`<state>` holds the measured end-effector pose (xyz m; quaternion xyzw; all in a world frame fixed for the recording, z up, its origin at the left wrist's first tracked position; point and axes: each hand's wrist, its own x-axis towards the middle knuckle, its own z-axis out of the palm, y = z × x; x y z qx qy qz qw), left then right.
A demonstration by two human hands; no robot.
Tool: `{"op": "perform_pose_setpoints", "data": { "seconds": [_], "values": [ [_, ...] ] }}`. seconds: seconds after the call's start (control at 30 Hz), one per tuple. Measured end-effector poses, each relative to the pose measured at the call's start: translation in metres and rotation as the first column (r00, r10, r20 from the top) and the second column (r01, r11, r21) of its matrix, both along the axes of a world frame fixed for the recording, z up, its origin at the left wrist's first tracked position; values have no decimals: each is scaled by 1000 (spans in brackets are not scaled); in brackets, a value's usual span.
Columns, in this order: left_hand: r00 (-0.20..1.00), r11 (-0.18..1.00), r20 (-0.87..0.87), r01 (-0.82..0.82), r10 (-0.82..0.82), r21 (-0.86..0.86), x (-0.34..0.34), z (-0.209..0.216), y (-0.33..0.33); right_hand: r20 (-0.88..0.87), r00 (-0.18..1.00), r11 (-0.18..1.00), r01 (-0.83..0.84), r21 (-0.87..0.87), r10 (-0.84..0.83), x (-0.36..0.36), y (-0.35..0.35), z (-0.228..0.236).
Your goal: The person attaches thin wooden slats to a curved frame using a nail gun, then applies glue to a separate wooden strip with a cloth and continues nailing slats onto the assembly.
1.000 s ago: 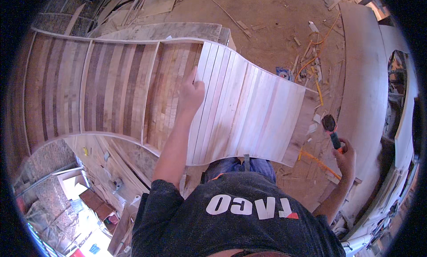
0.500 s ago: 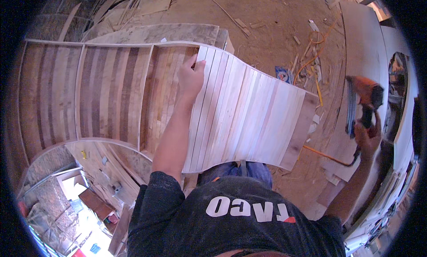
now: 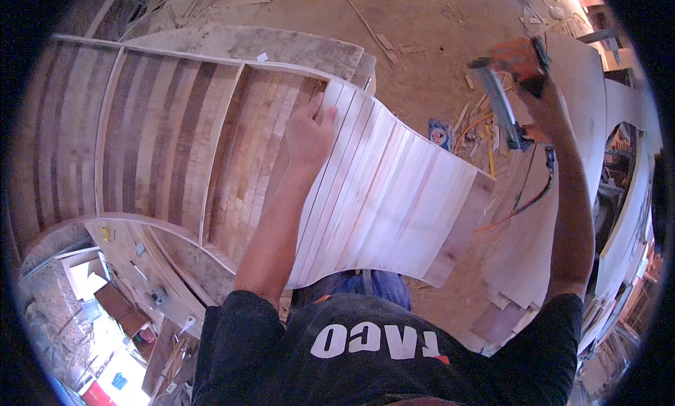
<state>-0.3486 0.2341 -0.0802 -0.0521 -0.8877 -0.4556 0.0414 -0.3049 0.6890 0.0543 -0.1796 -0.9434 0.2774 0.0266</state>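
A long curved wooden frame (image 3: 225, 139) lies across in front of me, with pale slats (image 3: 394, 188) covering its right part. My left hand (image 3: 309, 135) is closed at the far end of the leftmost pale slat (image 3: 330, 125), its fingers bent at the slat's edge beside the frame's far rail. To the right, my right hand (image 3: 548, 114) grips an orange nail gun (image 3: 517, 58) in the air, beyond the slatted end and apart from the wood. The gun is slightly blurred, and its magazine slants downward.
An orange air hose (image 3: 503, 227) runs from the gun toward the floor. Wood offcuts (image 3: 485, 135) and a blue-and-white packet (image 3: 440, 134) lie beyond the slats. Plywood sheets (image 3: 583, 111) stand on the right. A curved board (image 3: 281, 44) lies behind the frame.
My right hand has swung the nail gun forward and left, closer to the slats. My left hand stays at the slat's far end. The whole view has turned slightly.
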Motion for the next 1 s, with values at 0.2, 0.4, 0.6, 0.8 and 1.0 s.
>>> {"op": "perform_pose_setpoints", "data": {
  "seconds": [0.2, 0.4, 0.6, 0.8, 1.0],
  "values": [
    [998, 999, 62, 18, -14, -52, 1, 16, 6, 134, 911, 915, -365, -173, 389, -99, -74, -29],
    [998, 1000, 61, 0, 0, -10, 1, 17, 9, 239, 819, 848, -464, -257, 521, -171, -120, -76],
    [992, 992, 124, -26, 10, 125, 2, 22, 11, 435, 704, 817, -388, -426, 561, -197, -152, -79],
    [1000, 999, -9, 20, -20, 32, 0, 12, 8, 434, 677, 791, -397, -465, 594, -203, -157, -88],
    [999, 1000, 36, 11, -11, -5, 3, 13, 6, 479, 646, 797, -394, -457, 594, -201, -161, -79]
  ]
}}
